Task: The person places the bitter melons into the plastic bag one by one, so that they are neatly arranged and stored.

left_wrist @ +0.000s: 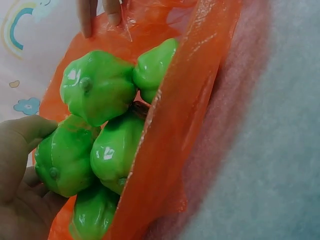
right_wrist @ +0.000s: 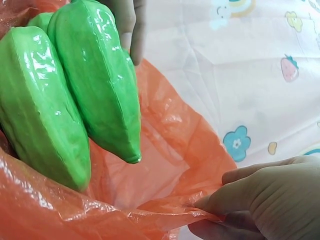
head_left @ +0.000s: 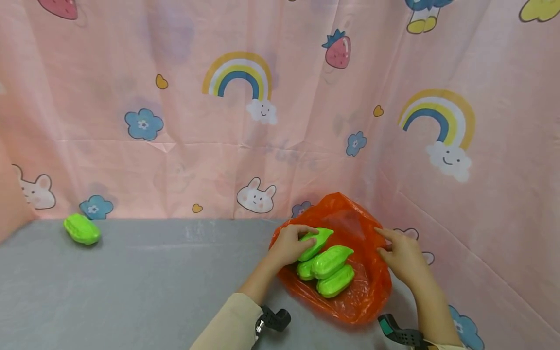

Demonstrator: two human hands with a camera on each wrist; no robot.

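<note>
A red plastic bag [head_left: 367, 291] lies open on the grey table, with several glossy, bright green ribbed fruits [head_left: 332, 261] piled in it. At the bag's left side my left hand [head_left: 290, 244] grips one such fruit [head_left: 317, 241], thumb and fingers on opposite sides of it in the left wrist view. This green fruit [left_wrist: 65, 160] sits against the others inside the bag. My right hand [head_left: 404, 255] pinches the bag's right rim between thumb and fingers, and the plastic [right_wrist: 200, 212] is drawn up into folds there.
Another green ribbed fruit [head_left: 82, 229] lies alone at the table's far left, near the back. A pink printed curtain [head_left: 183, 170] hangs along the back of the grey table [head_left: 153, 287] and folds round its right side, close beside my right hand.
</note>
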